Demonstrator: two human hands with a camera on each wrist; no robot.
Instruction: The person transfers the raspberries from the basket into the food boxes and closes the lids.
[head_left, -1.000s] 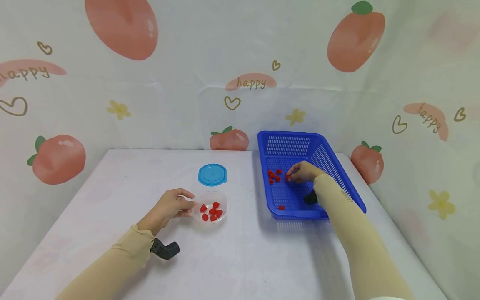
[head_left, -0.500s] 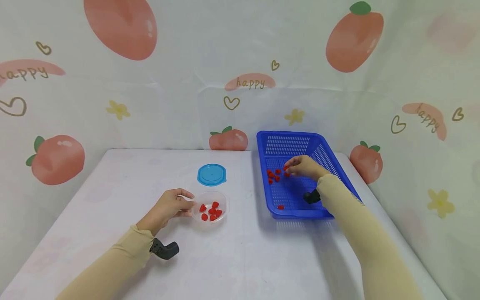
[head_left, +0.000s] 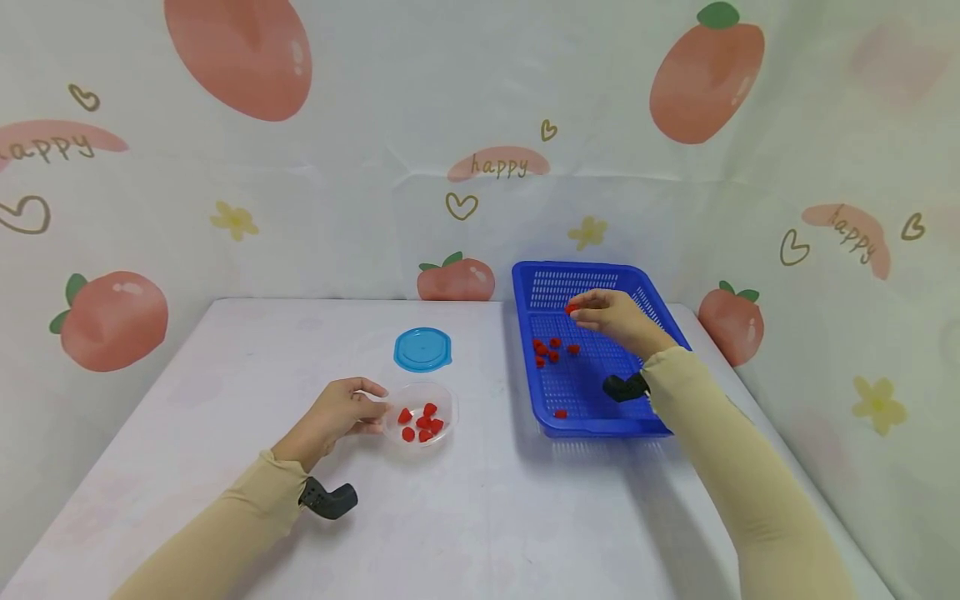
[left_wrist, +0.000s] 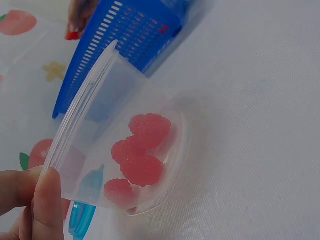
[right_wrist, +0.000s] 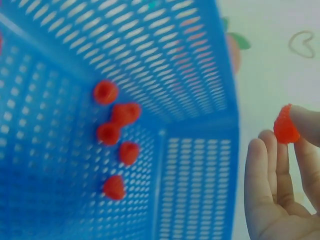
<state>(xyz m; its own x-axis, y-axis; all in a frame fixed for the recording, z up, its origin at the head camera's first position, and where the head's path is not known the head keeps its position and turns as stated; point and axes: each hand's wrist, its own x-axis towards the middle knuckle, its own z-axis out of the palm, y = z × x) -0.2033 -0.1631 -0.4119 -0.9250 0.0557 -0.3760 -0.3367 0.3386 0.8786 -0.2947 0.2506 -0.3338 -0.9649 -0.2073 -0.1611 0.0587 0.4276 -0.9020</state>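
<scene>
My left hand [head_left: 342, 418] pinches the rim of a clear plastic container [left_wrist: 95, 95] that stands on the table. Several raspberries [left_wrist: 142, 170] lie on its bottom. Over the blue basket [head_left: 530, 375] my right hand [head_left: 617, 321] holds one raspberry [right_wrist: 286, 126] between thumb and fingertips, lifted above the basket floor. More raspberries [right_wrist: 129, 152] are grouped in the basket near its left wall, and a single raspberry [head_left: 561, 414] lies by the near end. In the head view, part of the basket's right side is hidden by the right hand and sleeve.
A blue lid [head_left: 423, 349] lies flat on the table [head_left: 465, 517] behind the container. The basket stands at the table's right, close to the printed backdrop [head_left: 337, 225]. Black wrist mounts [head_left: 330, 499] stick out under both wrists.
My right hand has picked a raspberry off the basket floor and raised it up and away from the others. The left hand and the container have stayed in place.
</scene>
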